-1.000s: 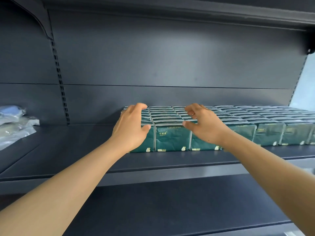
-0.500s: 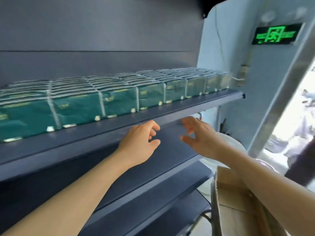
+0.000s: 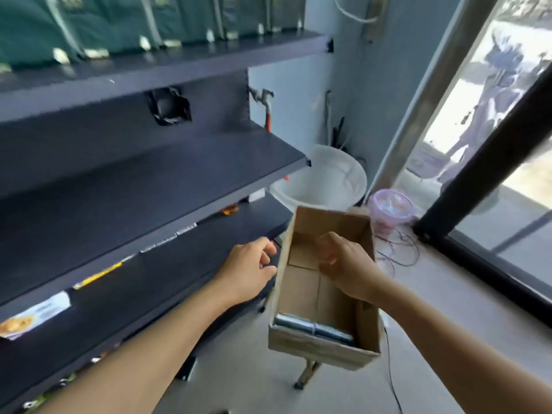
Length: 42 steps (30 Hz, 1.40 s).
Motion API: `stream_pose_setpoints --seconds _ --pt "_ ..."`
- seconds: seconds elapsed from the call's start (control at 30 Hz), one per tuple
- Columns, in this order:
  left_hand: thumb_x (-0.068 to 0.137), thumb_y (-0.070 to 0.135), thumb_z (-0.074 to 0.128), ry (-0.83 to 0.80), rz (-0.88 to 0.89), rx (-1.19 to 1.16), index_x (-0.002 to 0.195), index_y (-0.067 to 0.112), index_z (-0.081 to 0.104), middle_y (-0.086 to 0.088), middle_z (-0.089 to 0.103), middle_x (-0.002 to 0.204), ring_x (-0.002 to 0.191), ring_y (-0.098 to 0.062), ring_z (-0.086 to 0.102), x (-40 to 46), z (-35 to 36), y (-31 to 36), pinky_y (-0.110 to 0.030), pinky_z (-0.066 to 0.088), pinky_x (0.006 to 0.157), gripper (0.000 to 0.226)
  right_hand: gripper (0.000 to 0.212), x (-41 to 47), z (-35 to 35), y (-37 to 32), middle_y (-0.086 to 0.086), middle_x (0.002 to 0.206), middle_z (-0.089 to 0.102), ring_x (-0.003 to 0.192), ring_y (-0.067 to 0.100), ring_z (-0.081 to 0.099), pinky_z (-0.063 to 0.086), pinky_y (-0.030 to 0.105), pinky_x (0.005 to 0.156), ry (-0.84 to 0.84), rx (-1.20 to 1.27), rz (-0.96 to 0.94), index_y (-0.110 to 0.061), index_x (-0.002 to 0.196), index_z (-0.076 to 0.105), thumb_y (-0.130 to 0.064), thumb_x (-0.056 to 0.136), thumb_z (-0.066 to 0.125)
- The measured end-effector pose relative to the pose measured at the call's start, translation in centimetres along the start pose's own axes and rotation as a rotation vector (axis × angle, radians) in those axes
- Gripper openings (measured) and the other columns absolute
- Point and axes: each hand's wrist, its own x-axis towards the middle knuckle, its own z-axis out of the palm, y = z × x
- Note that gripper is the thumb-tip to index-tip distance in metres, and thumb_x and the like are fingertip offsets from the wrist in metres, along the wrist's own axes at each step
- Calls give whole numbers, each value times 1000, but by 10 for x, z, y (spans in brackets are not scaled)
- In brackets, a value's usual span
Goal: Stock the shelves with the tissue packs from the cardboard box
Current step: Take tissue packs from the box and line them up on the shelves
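An open cardboard box stands low at centre right, raised on some stand. At its near end lie a few tissue packs, seen edge-on. My right hand hovers over the box's opening, fingers loosely curled and holding nothing. My left hand is just left of the box's rim, fingers apart and empty. A row of dark green tissue packs lines the top shelf at upper left.
Dark shelves run along the left, the lower ones carrying small price labels. A white bucket sits behind the box under a wall tap. A clear plastic spool with loose string lies on the ledge beside a window frame.
My view has swung right and down from the stocked shelf to the box. Both hands dropped from the shelf's packs to the box, empty throughout.
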Motion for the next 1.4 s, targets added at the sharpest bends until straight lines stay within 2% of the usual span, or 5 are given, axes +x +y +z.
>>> stream_pose_setpoints --seconds 0.4,0.63,0.8,1.2,1.4 --pt "90 21 60 -302 -157 144 117 22 55 4 60 115 104 -18 57 67 168 -30 -34 48 90 28 22 0 106 170 12 108 58 98 26 54 48 40 87 -304 67 296 -4 111 51 -10 90 50" --pt "90 21 59 -449 -157 263 120 22 51 2 56 126 113 -21 53 126 242 -94 -39 45 96 31 43 28 192 220 8 120 53 99 19 50 45 25 83 -472 89 388 -12 124 45 -19 86 65" --pt "88 20 62 -553 -68 414 120 20 51 -2 54 125 116 -23 48 146 285 -134 -38 42 96 34 56 44 235 241 9 131 45 113 26 47 46 35 94 -517 37 437 -14 131 42 -15 82 69" --pt "93 11 51 -451 67 565 116 13 48 -8 59 109 96 -26 56 171 306 -153 -30 32 68 23 32 58 256 270 11 120 53 105 27 53 48 37 86 -428 16 575 -12 121 48 -17 91 56" --pt "99 37 42 -520 7 515 144 16 29 -8 49 135 122 -27 45 176 314 -158 -38 35 95 52 57 60 266 270 10 143 33 132 29 28 30 39 108 -431 166 633 -16 141 27 -14 89 50"
